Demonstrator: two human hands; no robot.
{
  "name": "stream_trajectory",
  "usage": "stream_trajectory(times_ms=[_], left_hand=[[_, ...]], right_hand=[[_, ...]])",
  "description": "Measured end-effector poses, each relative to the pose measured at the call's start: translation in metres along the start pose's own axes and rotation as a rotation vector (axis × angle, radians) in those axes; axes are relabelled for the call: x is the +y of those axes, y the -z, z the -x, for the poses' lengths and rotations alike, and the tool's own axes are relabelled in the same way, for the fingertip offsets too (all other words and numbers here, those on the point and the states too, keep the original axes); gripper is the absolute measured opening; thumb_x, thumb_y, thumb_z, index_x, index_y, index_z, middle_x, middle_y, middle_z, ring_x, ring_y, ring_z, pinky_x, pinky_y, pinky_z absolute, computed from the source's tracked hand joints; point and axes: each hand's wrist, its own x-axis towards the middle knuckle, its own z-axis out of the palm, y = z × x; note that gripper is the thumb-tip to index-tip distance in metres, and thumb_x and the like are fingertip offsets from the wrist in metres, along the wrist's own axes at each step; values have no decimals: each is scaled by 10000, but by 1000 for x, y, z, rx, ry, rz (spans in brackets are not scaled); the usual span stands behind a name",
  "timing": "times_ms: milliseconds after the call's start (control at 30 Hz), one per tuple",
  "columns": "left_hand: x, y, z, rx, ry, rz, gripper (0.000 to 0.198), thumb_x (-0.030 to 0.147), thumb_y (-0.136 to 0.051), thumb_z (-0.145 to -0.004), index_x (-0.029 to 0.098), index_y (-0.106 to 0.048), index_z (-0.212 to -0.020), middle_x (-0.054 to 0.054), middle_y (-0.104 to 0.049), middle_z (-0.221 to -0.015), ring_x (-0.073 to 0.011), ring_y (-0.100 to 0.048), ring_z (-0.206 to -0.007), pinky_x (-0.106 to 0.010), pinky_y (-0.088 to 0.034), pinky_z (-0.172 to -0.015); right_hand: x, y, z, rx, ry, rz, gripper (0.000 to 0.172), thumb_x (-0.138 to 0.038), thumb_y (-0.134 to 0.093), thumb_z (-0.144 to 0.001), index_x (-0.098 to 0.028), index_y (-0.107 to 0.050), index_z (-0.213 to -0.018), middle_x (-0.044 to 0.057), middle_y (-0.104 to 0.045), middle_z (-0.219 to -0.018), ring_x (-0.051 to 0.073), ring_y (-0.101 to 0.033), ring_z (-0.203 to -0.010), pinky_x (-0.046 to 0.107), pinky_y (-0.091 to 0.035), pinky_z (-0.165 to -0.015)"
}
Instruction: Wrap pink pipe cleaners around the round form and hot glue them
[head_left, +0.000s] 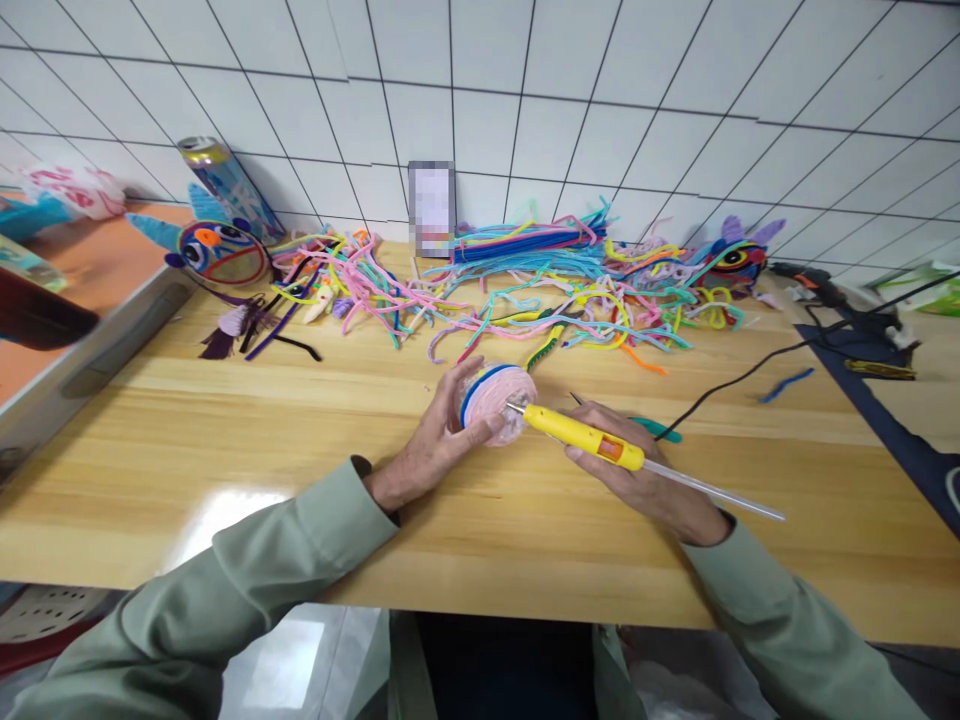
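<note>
My left hand (pixel 431 440) is wrapped round a coiled disc of pink, white and blue pipe cleaners (pixel 496 398), holding it on edge just above the wooden table (pixel 225 440). My right hand (pixel 637 470) grips a yellow glue gun (pixel 581 435) whose metal nozzle touches the pink face of the disc. A clear glue stick (pixel 712 488) pokes out of the gun's rear, and a black cord (pixel 750 375) runs off to the right.
A heap of loose coloured pipe cleaners (pixel 525 290) lies along the back by the tiled wall. Two finished pipe-cleaner faces (pixel 221 250) (pixel 739 258) sit at either end. A drink can (pixel 229 185) leans back left. Teal-handled scissors (pixel 656 428) lie behind my right hand.
</note>
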Motion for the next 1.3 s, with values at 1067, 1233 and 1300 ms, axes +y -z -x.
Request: stream_trajectory(times_ms=[1067, 1233, 1300], left_hand=[[-2, 1, 0, 13, 35, 17, 841, 618, -826, -939, 283, -453, -1614, -144, -428, -1765, -379, -443, -1640, -599, -336, -1396], [-3, 1, 1, 12, 32, 12, 843, 628, -815, -947, 282, -437, -1616, -144, -432, -1760, -374, -437, -1643, -594, -334, -1397], [-2, 2, 1, 9, 25, 3, 837, 636, -812, -948, 287, -444, -1613, -138, -446, -1751, -371, -447, -1636, -583, -352, -1391]], right_hand=[[4, 0, 1, 27, 6, 47, 135, -393, -608, -1113, -290, -617, -1026, 23, -714, -982, 221, -712, -895, 352, -587, -771], [1, 1, -1, 25, 11, 23, 124, -385, -603, -1111, -293, -600, -1028, 1, -660, -919, 199, -649, -788, 346, -551, -739], [0, 2, -1, 21, -3, 15, 129, -386, -607, -1105, -288, -595, -1023, -3, -657, -908, 189, -636, -768, 338, -547, -733]])
